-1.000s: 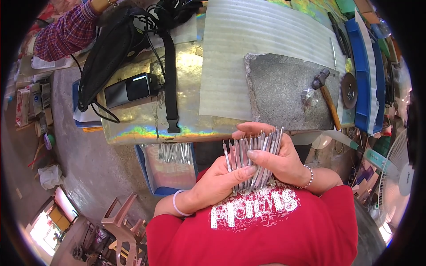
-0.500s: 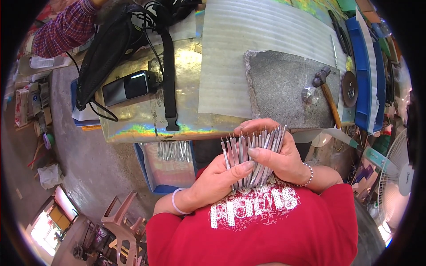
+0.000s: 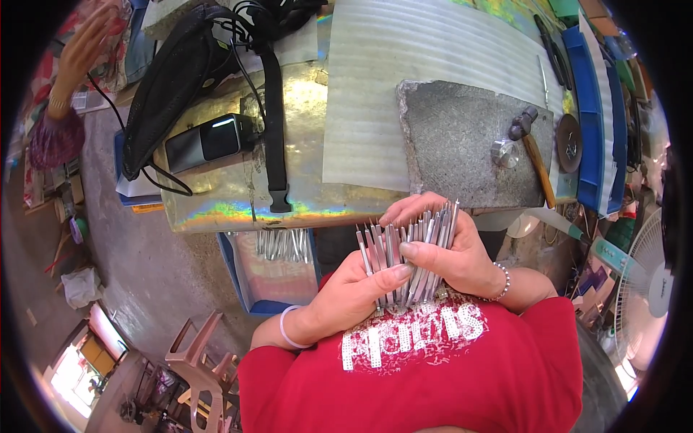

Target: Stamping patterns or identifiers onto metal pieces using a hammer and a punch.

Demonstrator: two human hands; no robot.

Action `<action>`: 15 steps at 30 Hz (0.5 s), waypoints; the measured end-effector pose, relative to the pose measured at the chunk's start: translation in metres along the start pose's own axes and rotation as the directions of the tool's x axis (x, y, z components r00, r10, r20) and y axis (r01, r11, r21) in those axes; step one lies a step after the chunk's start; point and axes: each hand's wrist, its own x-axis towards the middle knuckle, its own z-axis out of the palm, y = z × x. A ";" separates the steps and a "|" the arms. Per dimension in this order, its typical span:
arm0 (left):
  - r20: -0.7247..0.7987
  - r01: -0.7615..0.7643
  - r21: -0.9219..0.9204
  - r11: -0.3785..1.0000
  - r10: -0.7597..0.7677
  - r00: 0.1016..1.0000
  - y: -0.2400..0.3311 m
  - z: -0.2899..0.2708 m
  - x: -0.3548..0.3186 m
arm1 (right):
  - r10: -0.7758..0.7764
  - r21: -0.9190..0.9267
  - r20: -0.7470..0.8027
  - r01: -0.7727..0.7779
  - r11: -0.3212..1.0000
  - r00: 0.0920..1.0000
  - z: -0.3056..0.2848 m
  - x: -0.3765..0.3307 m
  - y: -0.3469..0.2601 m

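A fan of slim, silvery metal rods with pointed tips [image 3: 393,245] is spread between my two hands, in front of my red shirt and just off the table's near edge. My left hand [image 3: 354,285] grips the left part of the bunch, its thumb laid across the rods. Around the right part, my right hand [image 3: 455,252] is closed, thumb pressed on the front and fingers behind. The tips point up and away from me. The rods' lower ends reach down to the shirt.
On the table lie a stone slab [image 3: 469,137] with a hammer [image 3: 534,151] and a round metal piece [image 3: 504,153], a black power bank [image 3: 209,142] and a strap [image 3: 276,144]. Below, a blue tray [image 3: 242,281] holds more rods. A fan [image 3: 646,267] stands right. Another person's hand [image 3: 76,54] is far left.
The bunch of rods tilts slightly to the left, both hands still gripping it. At the far left, the other person's arm has swung outward and their open hand now shows.
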 end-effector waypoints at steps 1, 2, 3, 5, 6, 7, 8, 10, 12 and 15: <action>0.000 -0.009 0.002 1.000 0.009 1.000 0.000 0.001 -0.001 | -0.008 0.000 0.016 0.008 1.000 1.000 -0.001 0.000 0.000; -0.001 -0.009 0.002 1.000 0.009 1.000 0.001 0.002 -0.001 | -0.016 0.000 0.031 0.016 1.000 0.999 -0.001 0.001 0.000; 0.005 -0.017 0.012 1.000 0.017 1.000 0.001 0.002 -0.002 | -0.016 0.000 0.031 0.016 1.000 0.999 -0.001 0.001 0.000; 0.010 -0.024 0.023 0.999 0.023 1.000 0.002 0.001 -0.002 | 0.018 0.015 0.026 -0.018 1.000 1.000 0.000 0.001 -0.001; 0.018 -0.018 0.029 0.999 0.017 1.000 0.002 0.001 -0.002 | 0.018 0.016 0.025 -0.019 1.000 1.000 0.000 0.000 -0.002; 0.026 -0.012 0.035 0.999 0.011 1.000 0.002 0.000 -0.002 | 0.036 0.031 0.020 -0.036 0.999 0.999 0.001 0.000 -0.002; 0.026 -0.010 0.036 0.999 0.010 1.000 0.002 0.000 -0.001 | 0.053 0.047 0.015 -0.054 0.997 0.998 0.001 0.000 -0.002; 0.021 0.004 -0.016 1.000 -0.004 1.000 0.003 0.002 0.000 | 0.054 0.034 0.007 -0.054 0.998 0.999 0.000 0.000 0.000; 0.015 0.016 -0.027 1.000 -0.016 1.000 0.003 0.001 0.001 | 0.053 0.021 -0.003 -0.053 0.998 0.999 -0.001 -0.001 0.001; 0.023 0.038 -0.046 0.998 -0.037 0.999 0.003 -0.003 0.003 | 0.103 0.024 -0.026 -0.102 0.994 0.994 -0.001 -0.001 -0.001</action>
